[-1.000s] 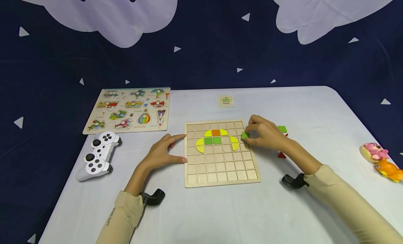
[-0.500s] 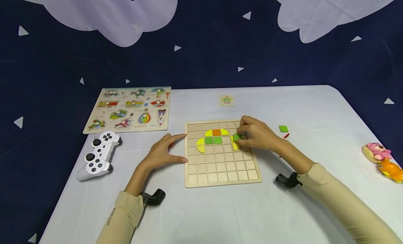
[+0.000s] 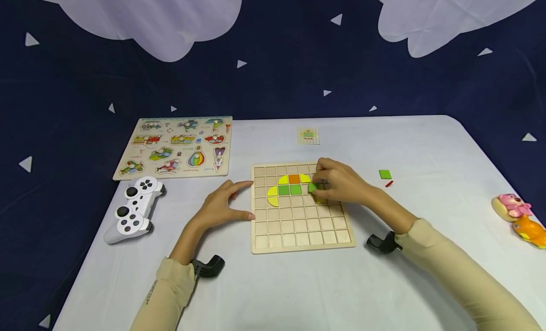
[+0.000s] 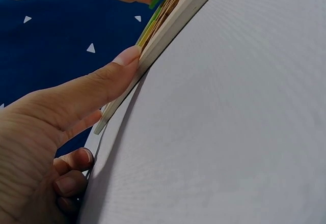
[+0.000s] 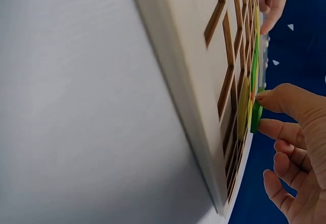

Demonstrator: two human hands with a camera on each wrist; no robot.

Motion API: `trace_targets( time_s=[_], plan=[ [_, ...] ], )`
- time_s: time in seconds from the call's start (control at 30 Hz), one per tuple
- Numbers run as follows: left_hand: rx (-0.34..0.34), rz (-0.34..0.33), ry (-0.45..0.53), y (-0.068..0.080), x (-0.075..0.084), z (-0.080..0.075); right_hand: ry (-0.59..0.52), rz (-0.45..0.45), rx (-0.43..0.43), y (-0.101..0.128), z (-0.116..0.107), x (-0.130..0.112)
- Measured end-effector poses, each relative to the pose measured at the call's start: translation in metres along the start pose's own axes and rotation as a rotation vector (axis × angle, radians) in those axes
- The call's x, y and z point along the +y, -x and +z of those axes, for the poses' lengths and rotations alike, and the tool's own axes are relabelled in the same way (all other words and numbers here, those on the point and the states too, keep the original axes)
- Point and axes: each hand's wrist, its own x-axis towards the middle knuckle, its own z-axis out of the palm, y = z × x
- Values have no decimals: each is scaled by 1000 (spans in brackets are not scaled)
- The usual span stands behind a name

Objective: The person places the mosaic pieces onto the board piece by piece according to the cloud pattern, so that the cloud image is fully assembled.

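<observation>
A children's play corner or playroom, staged like a small set. A dark navy backdrop (image 3: 273, 84) printed with pale triangles and big lavender cloud characters (image 3: 128, 18) hangs behind a table (image 3: 426, 146) covered in a light cloth. Toys are spread across the table: a wooden grid board (image 3: 298, 226) with coloured tiles, a wooden vehicle peg puzzle (image 3: 175, 148), a white game controller (image 3: 134, 210), and at the right edge a pink plush toy (image 3: 509, 205) just beside an orange plush toy (image 3: 529, 231). A small pattern card (image 3: 308, 136) lies beyond the grid board.

Gamepad (image 3: 133, 209) left of grid board (image 3: 300, 238)
</observation>
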Motion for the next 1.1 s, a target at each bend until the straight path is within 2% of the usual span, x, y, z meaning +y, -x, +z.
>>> trace_targets(
  time_s=[0.4, 0.77, 0.97, 1.1],
  plan=[
    [-3, 8, 7, -2, 3, 0, 16, -50, -31, -5, 3, -6],
    [3, 17, -4, 0, 3, -2, -44, -6, -34, -6, 3, -9],
    [3, 14, 0, 1, 0, -1, -32, 21, -51, -7, 2, -10],
    [0, 17, -1, 1, -1, 0, -38, 45, -25, 0, -5, -5]
  ],
)
